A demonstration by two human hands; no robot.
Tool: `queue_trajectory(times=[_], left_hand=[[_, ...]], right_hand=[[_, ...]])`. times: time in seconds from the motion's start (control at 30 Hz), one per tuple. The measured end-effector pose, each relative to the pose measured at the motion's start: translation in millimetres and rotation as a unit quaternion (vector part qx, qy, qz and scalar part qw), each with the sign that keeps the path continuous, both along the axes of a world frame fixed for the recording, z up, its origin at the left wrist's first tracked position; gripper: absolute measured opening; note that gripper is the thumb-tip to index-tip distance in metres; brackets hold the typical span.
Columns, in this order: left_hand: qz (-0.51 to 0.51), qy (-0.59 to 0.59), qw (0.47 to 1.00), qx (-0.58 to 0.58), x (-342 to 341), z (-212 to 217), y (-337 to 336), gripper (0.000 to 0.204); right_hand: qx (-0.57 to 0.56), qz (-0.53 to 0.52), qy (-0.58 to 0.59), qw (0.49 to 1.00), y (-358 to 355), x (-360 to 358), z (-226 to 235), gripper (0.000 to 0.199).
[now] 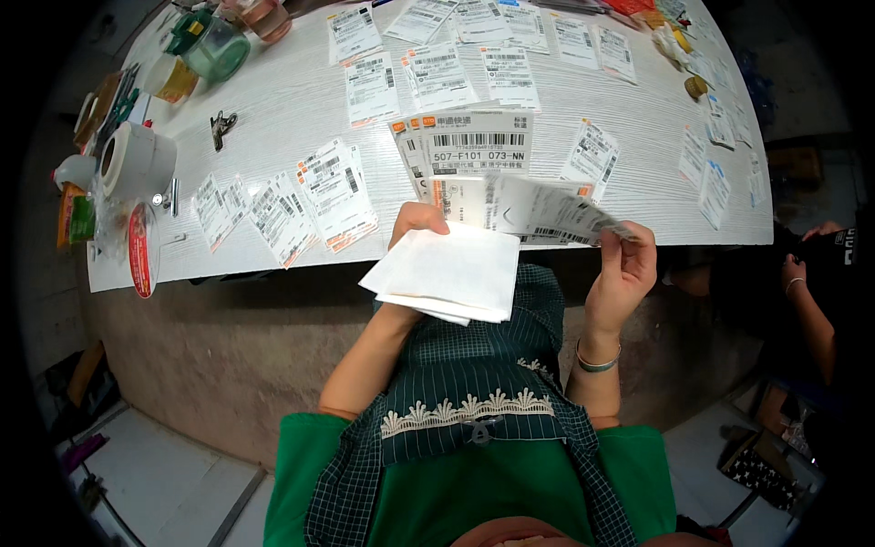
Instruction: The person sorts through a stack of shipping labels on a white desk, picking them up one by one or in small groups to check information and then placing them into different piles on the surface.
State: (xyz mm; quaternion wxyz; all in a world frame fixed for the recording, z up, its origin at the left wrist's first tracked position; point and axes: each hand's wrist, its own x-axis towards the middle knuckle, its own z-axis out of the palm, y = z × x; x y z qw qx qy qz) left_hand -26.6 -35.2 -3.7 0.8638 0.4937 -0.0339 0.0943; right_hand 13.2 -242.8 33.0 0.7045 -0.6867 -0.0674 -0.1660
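Now | table [273,109] w/ label rows beyond both grips | white sheet stack [447,273] clamped in left hand [415,223], loose edge could fan & slide out | right hand [624,269] pinches label strip [556,214] above stack, thin hold, may tear/drop.

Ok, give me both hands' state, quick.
Left hand: closed on a stack of white sheets.
Right hand: closed, pinching a printed label slip.

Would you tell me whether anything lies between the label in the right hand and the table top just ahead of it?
The label in the right hand hangs over the table edge, where labels already lie, chiefly the fanned stack.
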Motion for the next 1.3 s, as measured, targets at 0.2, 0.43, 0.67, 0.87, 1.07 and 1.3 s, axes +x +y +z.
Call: queue_trajectory(times=[0.2, 0.43, 0.67, 0.87, 1.07, 1.3], left_hand=[[0.026, -0.005, 0.999, 0.045, -1, -2, 3, 0.023], [-0.027, 0.056, 0.998, 0.008, 2, -7, 6, 0.027], [0.059, -0.026, 0.992, 0.112, 1, -6, 3, 0.027], [0.110, 0.044, 0.981, 0.154, 1, -9, 0, 0.010], [0.127, -0.019, 0.952, 0.277, -20, -27, 1, 0.021], [0.020, -0.098, 0.951, 0.294, -33, -40, 2, 0.069]], right_hand=[[0.074, -0.157, -0.051, 0.983, -23, 13, 3, 0.024], [-0.044, -0.116, -0.065, 0.990, -6, 2, -5, 0.018], [-0.138, 0.042, 0.015, 0.989, 11, 4, 5, 0.007], [-0.170, 0.109, 0.102, 0.974, 19, -2, 2, 0.015], [-0.393, 0.148, -0.052, 0.906, 10, 9, 24, 0.065], [-0.391, 0.243, -0.027, 0.887, 18, -3, 2, 0.025]])
